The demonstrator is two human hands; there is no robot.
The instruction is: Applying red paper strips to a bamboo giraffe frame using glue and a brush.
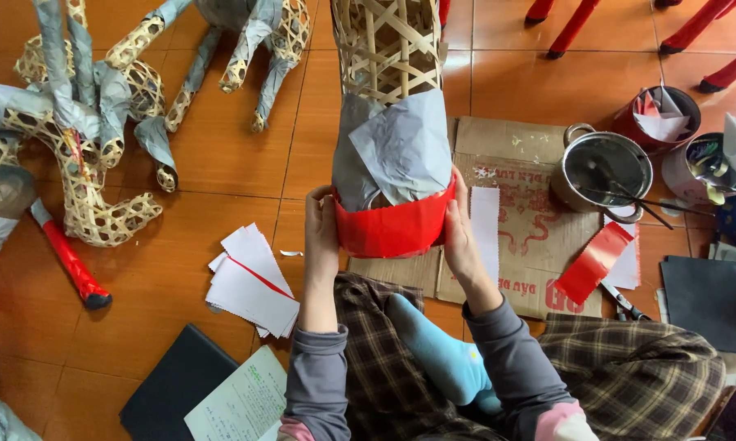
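A woven bamboo frame point(387, 45) stands upright in front of me, its lower part covered in grey paper point(401, 151) with a band of red paper point(394, 229) around the bottom. My left hand point(321, 233) presses flat against the band's left side. My right hand point(459, 237) presses against its right side. Both hands hold the red band onto the frame between them. My knee in plaid trousers and a blue sock point(437, 347) lie just below.
Paper-covered bamboo animal legs point(82, 155) lie at the left. White paper pieces point(254, 282) and a notebook point(241, 404) sit near my left arm. A cardboard sheet point(531, 220), a metal pot point(603, 167), a red strip point(594, 261), scissors point(621, 302) and tins point(660, 114) are at the right.
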